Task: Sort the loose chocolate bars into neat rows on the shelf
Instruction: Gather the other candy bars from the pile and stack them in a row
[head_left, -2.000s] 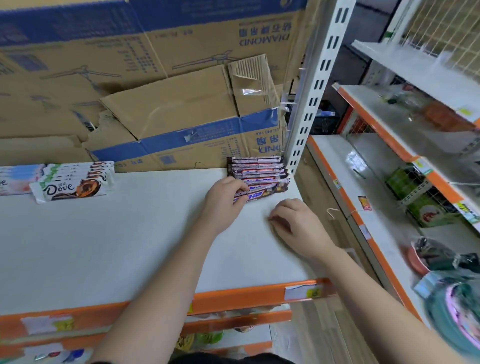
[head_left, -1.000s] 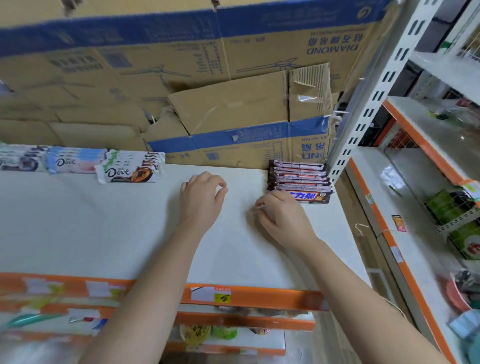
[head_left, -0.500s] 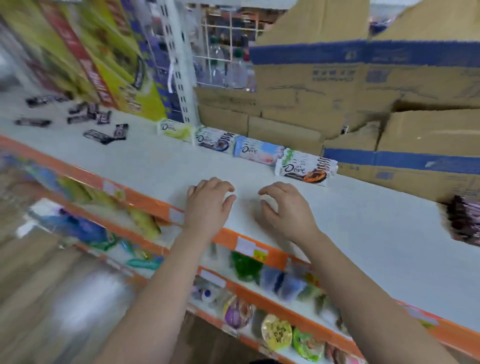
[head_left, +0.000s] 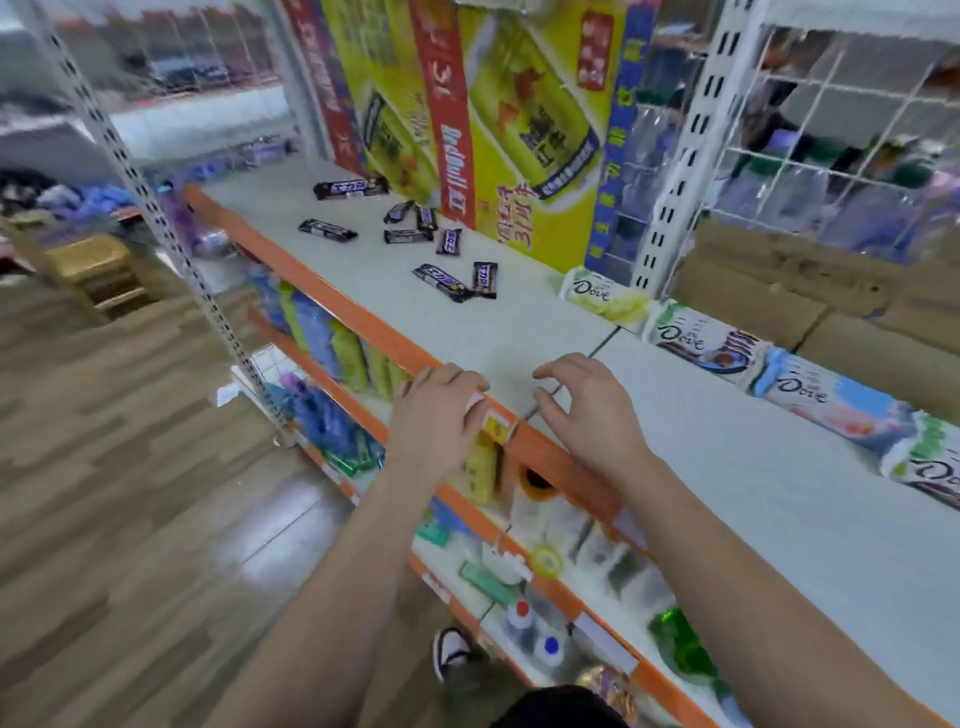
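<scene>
Several loose dark chocolate bars (head_left: 441, 280) lie scattered on the white shelf (head_left: 519, 332), far ahead and to the left of my hands. Stacks of Dove bars (head_left: 701, 340) run in a row along the shelf's back edge to the right. My left hand (head_left: 436, 415) hovers over the shelf's orange front edge, fingers loosely curled, holding nothing. My right hand (head_left: 587, 410) hangs just above the shelf surface beside it, fingers relaxed and empty.
A tall yellow and red carton (head_left: 498, 119) stands behind the loose bars. A white upright post (head_left: 670, 192) rises near the back; cardboard boxes (head_left: 810, 291) sit behind the Dove row. Lower shelves (head_left: 519, 561) hold packaged goods. Wooden floor (head_left: 130, 493) lies left.
My view has swung left, away from the stacked bars at the right end towards the scattered bars. Both hands left that stack and moved left along the shelf, empty.
</scene>
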